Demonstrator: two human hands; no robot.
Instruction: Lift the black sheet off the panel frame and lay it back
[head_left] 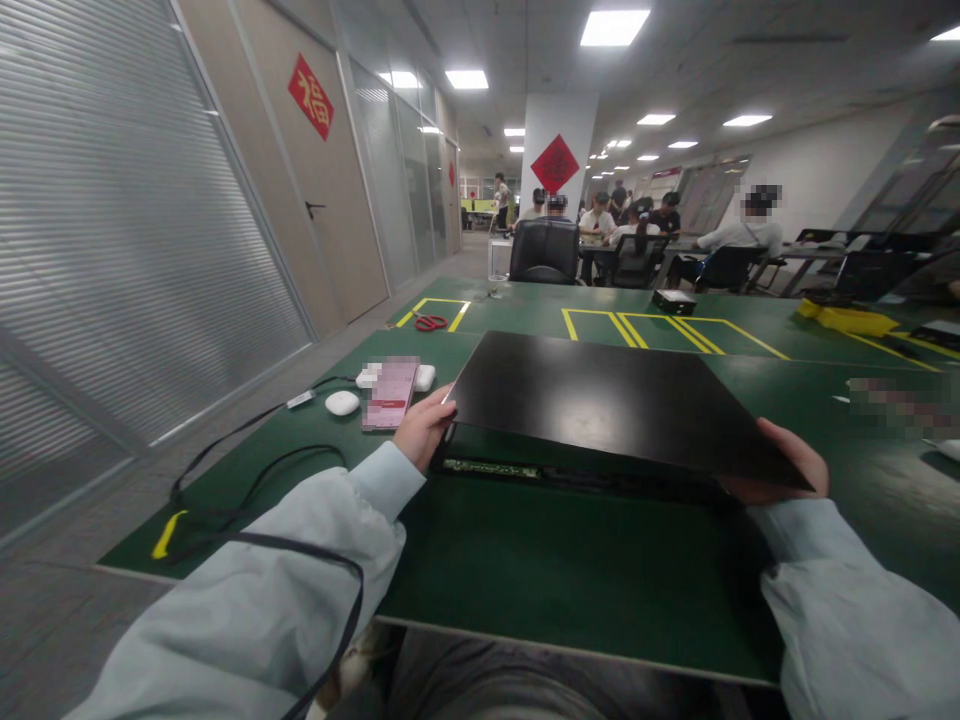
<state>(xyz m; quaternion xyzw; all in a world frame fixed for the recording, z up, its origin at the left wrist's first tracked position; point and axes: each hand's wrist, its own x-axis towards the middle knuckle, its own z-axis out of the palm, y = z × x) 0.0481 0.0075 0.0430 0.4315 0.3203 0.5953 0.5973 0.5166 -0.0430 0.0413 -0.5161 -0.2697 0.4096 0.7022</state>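
Note:
A thin, dark display panel (607, 400) is held tilted over the green table, with ceiling light reflected on its glossy face. At its left edge, my left hand (424, 428) is closed with the thumb on top. My right hand (795, 462) grips the right near corner, its fingers partly hidden beneath. Under the near edge a long dark strip with a narrow green circuit board (491, 468) shows; whether it is joined to the panel I cannot tell. Left of my left hand lie a phone (390, 395) and a white rounded case (343, 403).
Red-handled scissors (430, 323) lie toward the far left of the green table (577, 580). Yellow tape outlines mark its far half, near a small black box (673, 301). A black cable (225, 450) runs along the left edge. Beyond are a black chair (544, 250) and several seated people.

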